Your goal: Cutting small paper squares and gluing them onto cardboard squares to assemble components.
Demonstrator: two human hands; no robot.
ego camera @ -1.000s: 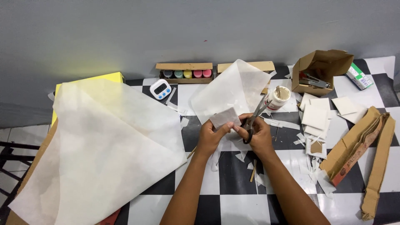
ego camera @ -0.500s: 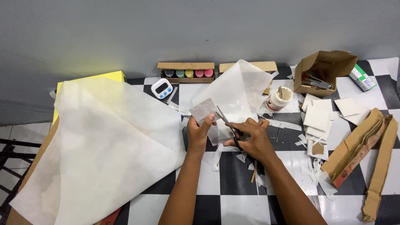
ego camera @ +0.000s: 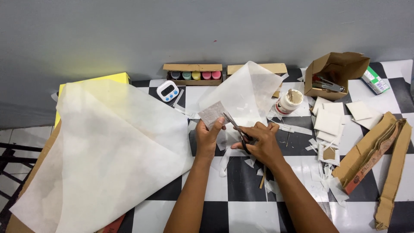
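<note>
Head view: your left hand (ego camera: pixel 208 137) pinches the grey square (ego camera: pixel 212 114), your right hand (ego camera: pixel 260 144) grips scissors (ego camera: pixel 236 127); blades could nick those fingers.

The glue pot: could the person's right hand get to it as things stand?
Probably yes: the glue pot stands just beyond the right hand with only paper scraps between, but that hand holds scissors.
</note>
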